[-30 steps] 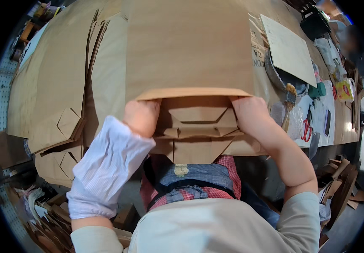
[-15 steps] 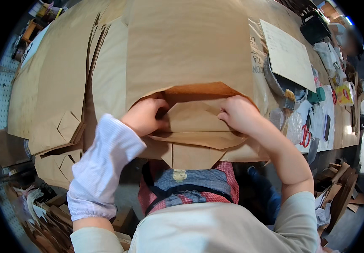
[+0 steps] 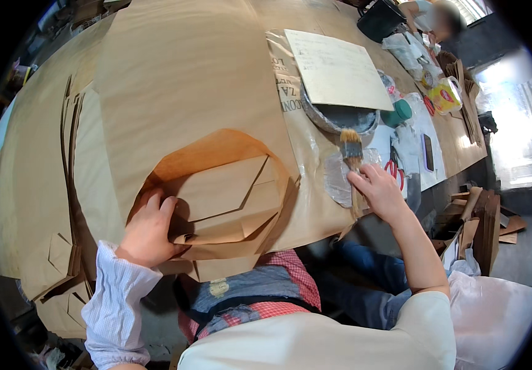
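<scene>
A large brown paper bag lies across the table, its near end folded open into a wide pocket with creased flaps inside. My left hand is at the left corner of that opening, fingers curled inside and thumb against the lower folded edge. To the right, my right hand has its fingers closed round the wooden handle of a brush. The brush's bristles point away from me, near the rim of a grey basin. A pale written-on board partly covers the basin.
Stacked paper bags lie on the left. Red-handled scissors, a phone, a green-lidded jar and a yellow package are on the right. Another person is at the far right, by a dark bucket.
My right hand has left the bag's opening and moved right onto the brush. My left hand stays at the opening, which gapes wider. The view has swung to the right.
</scene>
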A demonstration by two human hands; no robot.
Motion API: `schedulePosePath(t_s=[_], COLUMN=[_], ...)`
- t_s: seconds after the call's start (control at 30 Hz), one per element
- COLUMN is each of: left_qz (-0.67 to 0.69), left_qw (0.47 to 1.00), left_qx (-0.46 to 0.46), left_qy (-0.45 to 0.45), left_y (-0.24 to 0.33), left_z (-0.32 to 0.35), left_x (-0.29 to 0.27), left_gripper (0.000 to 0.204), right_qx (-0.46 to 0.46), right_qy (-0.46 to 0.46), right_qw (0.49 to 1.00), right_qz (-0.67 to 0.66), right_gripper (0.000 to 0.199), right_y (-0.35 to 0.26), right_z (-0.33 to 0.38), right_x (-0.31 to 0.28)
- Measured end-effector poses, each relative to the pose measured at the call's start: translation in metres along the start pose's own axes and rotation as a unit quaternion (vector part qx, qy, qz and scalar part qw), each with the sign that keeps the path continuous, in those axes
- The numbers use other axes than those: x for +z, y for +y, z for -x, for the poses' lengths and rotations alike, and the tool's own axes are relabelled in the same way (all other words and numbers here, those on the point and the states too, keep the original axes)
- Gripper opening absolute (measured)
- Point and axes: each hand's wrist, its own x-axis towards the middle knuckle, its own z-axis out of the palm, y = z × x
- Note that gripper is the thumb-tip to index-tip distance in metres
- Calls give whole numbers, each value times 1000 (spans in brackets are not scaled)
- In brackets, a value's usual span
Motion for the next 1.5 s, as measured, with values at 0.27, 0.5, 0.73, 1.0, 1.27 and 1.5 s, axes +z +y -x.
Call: schedulePosePath(t_s=[0.27,0.5,0.73,1.0,1.27,1.5], left_qz=[-43,-90,-57,52,148,140], left_qw=[998,993,992,992,981,983], left_qx=[-22,-16,-58,4,45,34], left_qy=[28,72,99,114,115,113], left_y=[3,4,29,6,-15,-11], left_z=[7,22,21,13,14,10], left_x=[5,10,-5,-4,9,17], left_gripper=[83,85,121,126,130,126], right_qx=[318,371,120,312,255,242], right_qy=[217,171,-9,288,73,-16], right_qw=[831,790,921,549,644,647], right_qz=[-401,-457,-370,-720,-718,-723], right_gripper=[10,13,17,19,9,7], right_y=[64,64,99,76,-221,-235], right_z=[-74,-74,-56,-71,-150,-164], right_x=[20,-8,-32,-15,8,40])
